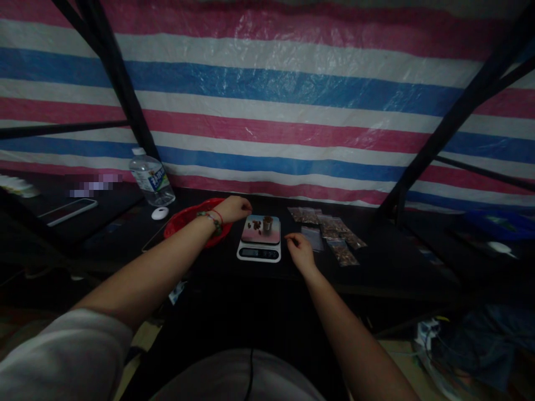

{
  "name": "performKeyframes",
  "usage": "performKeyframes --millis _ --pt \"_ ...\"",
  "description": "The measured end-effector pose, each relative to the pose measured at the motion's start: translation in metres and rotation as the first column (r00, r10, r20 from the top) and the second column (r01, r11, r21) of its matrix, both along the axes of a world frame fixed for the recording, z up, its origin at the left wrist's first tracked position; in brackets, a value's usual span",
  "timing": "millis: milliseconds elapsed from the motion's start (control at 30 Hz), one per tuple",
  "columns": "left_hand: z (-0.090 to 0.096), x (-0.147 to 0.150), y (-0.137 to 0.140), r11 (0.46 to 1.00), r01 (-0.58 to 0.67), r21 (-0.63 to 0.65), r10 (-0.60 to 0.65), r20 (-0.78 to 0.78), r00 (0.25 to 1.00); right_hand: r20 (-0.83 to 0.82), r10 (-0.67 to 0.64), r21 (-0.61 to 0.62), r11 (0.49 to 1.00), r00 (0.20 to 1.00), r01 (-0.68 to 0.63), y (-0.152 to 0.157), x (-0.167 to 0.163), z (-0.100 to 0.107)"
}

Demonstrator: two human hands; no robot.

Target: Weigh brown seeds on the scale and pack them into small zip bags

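A white kitchen scale (259, 253) sits on the dark table in front of me. On its plate stands a small metal cup (268, 224) filled with brown bits, with several loose dark brown pieces (256, 225) beside it. My left hand (234, 209) is over the right rim of a red plastic basket (178, 220), just left of the scale. Its fingers are drawn together; what they hold, if anything, is too small to make out. Close to the scale's right side, my right hand (301, 252) rests with loosely bent fingers and nothing visible in them.
Several small clear bags of brown pieces (334, 225) lie to the right, by a flat clear bag (312, 238). At left are a clear plastic bottle (154, 181), a white oval object (160, 213) and a phone (69, 211). A striped tarp (292, 111) hangs behind.
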State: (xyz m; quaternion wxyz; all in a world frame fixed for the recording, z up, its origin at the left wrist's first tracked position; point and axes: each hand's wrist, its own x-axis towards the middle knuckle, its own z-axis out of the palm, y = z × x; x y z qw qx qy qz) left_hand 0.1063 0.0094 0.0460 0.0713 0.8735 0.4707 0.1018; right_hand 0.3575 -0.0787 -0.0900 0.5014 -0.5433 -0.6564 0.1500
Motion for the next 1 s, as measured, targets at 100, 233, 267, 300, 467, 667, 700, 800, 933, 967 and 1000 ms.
performKeyframes --millis 100,233,267,300,467,667,700,800,933,967,1000 --pt "0.019 -0.031 -0.005 0.989 -0.102 -0.111 0.089 -0.116 0.989 0.002 -0.003 0.0 1.0 1.0 0.003 0.0 -0.001 0.001" --pt "0.022 -0.066 -0.012 0.935 -0.223 -0.278 0.1 -0.397 0.913 0.007 -0.004 0.004 1.0 1.0 0.004 0.0 -0.001 0.0" --pt "0.018 -0.071 -0.013 0.925 -0.257 -0.279 0.117 -0.435 0.893 0.007 -0.004 0.006 1.0 1.0 0.004 0.001 -0.001 0.0" --pt "0.013 -0.076 -0.014 0.919 -0.283 -0.275 0.135 -0.454 0.881 0.007 -0.002 0.007 1.0 1.0 0.002 0.001 -0.001 0.0" --pt "-0.015 -0.092 -0.017 0.912 -0.293 -0.286 0.156 -0.419 0.894 0.01 -0.003 -0.003 1.0 1.0 0.003 0.0 -0.001 0.0" --pt "-0.037 -0.107 -0.016 0.924 -0.287 -0.254 0.195 -0.333 0.922 0.011 -0.003 -0.027 1.0 1.0 0.004 -0.001 -0.001 0.0" --pt "-0.039 -0.108 -0.015 0.927 -0.284 -0.243 0.199 -0.322 0.926 0.011 -0.003 -0.024 1.0 1.0 0.003 -0.001 -0.001 0.0" --pt "-0.044 -0.111 -0.014 0.933 -0.278 -0.23 0.208 -0.287 0.935 0.014 -0.006 -0.016 1.0 1.0 0.006 -0.001 -0.001 -0.001" --pt "-0.043 -0.112 -0.015 0.935 -0.273 -0.226 0.219 -0.239 0.946 0.021 -0.003 -0.017 1.0 1.0 0.003 0.0 -0.001 -0.002" --pt "-0.043 -0.112 -0.016 0.935 -0.275 -0.223 0.223 -0.232 0.947 0.021 -0.003 -0.02 1.0 1.0 0.003 0.0 0.0 -0.002" --pt "-0.042 -0.111 -0.017 0.935 -0.277 -0.222 0.226 -0.228 0.947 0.021 -0.003 -0.022 1.0 1.0 0.003 -0.001 -0.001 -0.002"
